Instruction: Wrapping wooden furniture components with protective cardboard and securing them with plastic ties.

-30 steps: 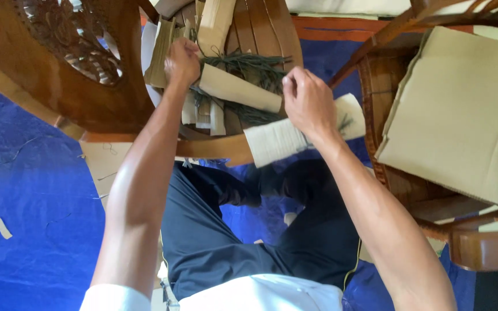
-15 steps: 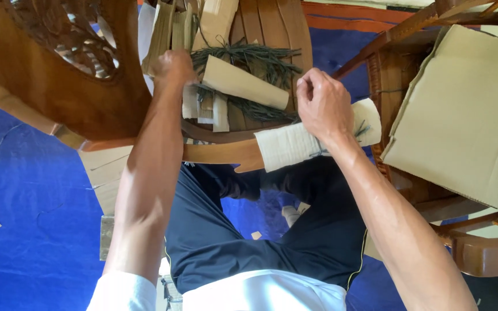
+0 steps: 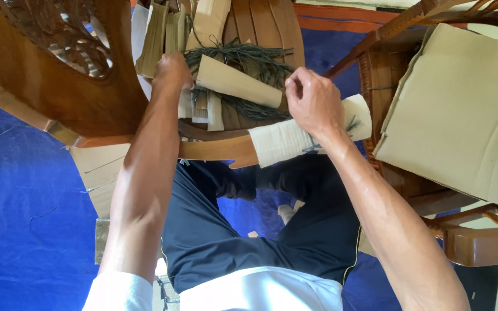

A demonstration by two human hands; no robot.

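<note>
The left hand (image 3: 172,70) is closed in a fist at the edge of a smooth, tan cardboard roll (image 3: 237,88) that lies across a loose bundle of thin dark green strings (image 3: 243,60); whether it grips the roll or the cardboard scraps (image 3: 202,108) beneath, I cannot tell. The right hand (image 3: 313,102) is curled, fingertips pinched together above a ribbed, pale corrugated sleeve (image 3: 295,135) wrapped around the glossy wooden chair rail (image 3: 217,150); what it pinches is too thin to make out. Two wooden chairs show: the carved one (image 3: 47,75) bearing this work, and a second carrying one large flat cardboard sheet (image 3: 462,109). Blue tarpaulin (image 3: 24,219) covers the floor
</note>
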